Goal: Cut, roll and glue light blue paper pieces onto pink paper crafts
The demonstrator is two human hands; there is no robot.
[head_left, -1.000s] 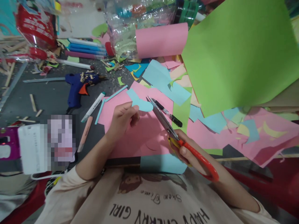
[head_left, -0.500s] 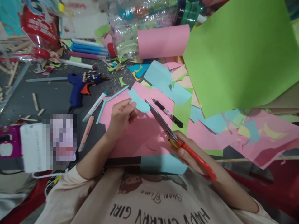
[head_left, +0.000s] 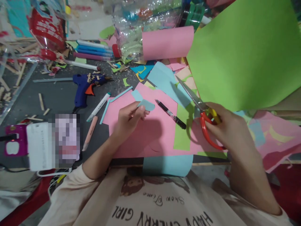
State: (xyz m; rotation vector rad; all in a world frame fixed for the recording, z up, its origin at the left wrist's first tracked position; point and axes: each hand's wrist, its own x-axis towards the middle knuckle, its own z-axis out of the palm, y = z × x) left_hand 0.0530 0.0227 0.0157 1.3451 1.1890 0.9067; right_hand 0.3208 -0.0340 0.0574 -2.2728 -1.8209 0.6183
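Between the thumb and fingers of my left hand [head_left: 130, 117] is a small light blue paper piece [head_left: 147, 105] with a rounded end, held above the pink sheet [head_left: 138, 141]. My right hand [head_left: 225, 125] grips scissors [head_left: 198, 102] by their red and yellow handles, over the papers on the right. The scissor blades are together and point up and left, apart from the blue piece. A black pen [head_left: 170, 113] lies on the pink sheet between my hands, partly over a green strip [head_left: 182, 131].
A blue glue gun [head_left: 81, 89], markers [head_left: 98, 107] and a phone [head_left: 68, 135] lie at left. Plastic bottles [head_left: 131, 31] and a pink paper roll [head_left: 168, 43] are at the back. A large green sheet [head_left: 242, 59] fills the back right; paper scraps lie beneath and around.
My right hand has moved right and away from my body with the scissors, off the blue piece, and the blades have closed. My left hand still holds the piece, now tilted differently.
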